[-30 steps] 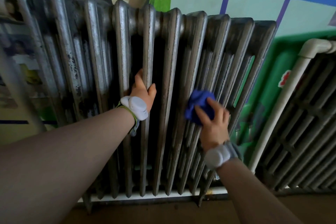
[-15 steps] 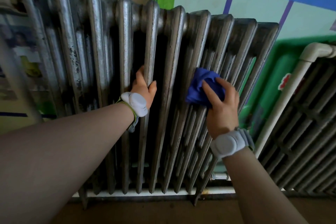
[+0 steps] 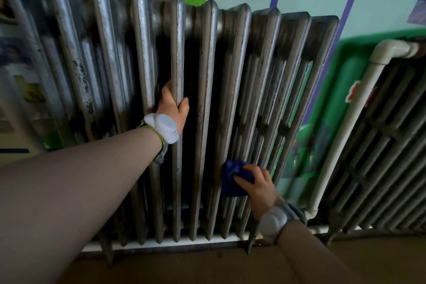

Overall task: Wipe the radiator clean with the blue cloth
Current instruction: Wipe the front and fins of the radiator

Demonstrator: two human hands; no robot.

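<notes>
A tall grey cast-iron radiator (image 3: 207,80) with worn, flaking paint fills the middle of the view. My left hand (image 3: 173,106) grips one of its vertical columns at mid height, thumb on the right side of the column. My right hand (image 3: 255,182) holds a bunched blue cloth (image 3: 232,180) and presses it against the lower part of the columns further right. Both wrists wear grey bands.
A second dark radiator (image 3: 380,145) stands at the right, with a white pipe (image 3: 341,127) running down between the two. The wall behind is painted green, pale and blue. A white pipe (image 3: 161,241) runs along the base above the brown floor (image 3: 207,267).
My right hand went up the columns with the cloth, then slid down to their lower part. My left hand kept its grip on the same column.
</notes>
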